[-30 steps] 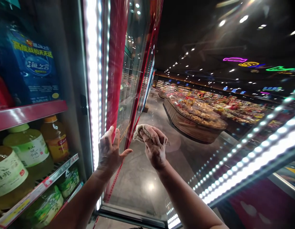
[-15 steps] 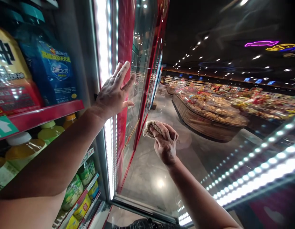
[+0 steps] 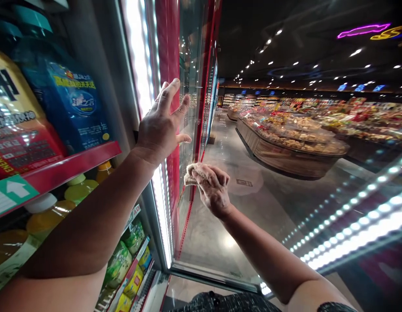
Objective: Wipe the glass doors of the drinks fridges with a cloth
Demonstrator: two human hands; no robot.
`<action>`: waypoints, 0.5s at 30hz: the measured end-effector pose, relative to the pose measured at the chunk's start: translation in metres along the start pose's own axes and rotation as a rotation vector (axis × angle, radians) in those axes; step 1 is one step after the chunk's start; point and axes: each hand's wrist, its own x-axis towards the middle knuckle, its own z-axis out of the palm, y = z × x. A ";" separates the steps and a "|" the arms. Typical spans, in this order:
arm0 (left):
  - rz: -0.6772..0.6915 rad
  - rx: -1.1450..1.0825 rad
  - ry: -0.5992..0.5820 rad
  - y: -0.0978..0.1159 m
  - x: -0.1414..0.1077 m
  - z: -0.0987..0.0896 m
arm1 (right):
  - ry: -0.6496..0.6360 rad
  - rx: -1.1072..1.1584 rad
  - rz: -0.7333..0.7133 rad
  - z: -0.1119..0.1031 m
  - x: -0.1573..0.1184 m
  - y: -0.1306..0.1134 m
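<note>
The open glass door point(image 3: 253, 208) of the cooler fills my view, store aisles showing through it. Shelves point(image 3: 73, 162) of bottled drinks sit to my left. My left hand point(image 3: 161, 125) lies flat on the door's red frame point(image 3: 170, 65), fingers spread. My right hand point(image 3: 212, 190), its grip pressed together around a bunched tan cloth point(image 3: 191, 173), holds it against the glass.

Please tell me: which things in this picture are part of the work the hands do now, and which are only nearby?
Part of the work:
- right hand gripping a crumpled beige cloth
- left hand spread against the open red-framed glass cooler door

Only nearby:
- blue drink bottle on the red shelf
- yellow juice bottles below
- wooden food display island across the aisle
</note>
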 end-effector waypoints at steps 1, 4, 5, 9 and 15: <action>0.007 -0.001 -0.004 -0.001 0.000 0.000 | 0.018 -0.006 0.023 0.003 0.003 -0.002; 0.028 -0.040 -0.017 -0.006 0.000 0.001 | 0.016 0.034 -0.014 0.016 0.005 -0.014; 0.033 -0.062 -0.026 -0.009 0.001 0.002 | 0.001 0.062 -0.063 0.020 0.003 -0.018; 0.037 -0.131 -0.067 -0.020 0.005 0.006 | -0.043 0.148 -0.191 0.026 -0.002 -0.023; 0.070 -0.045 -0.053 -0.018 0.005 0.005 | -0.018 0.086 -0.038 0.038 0.025 -0.029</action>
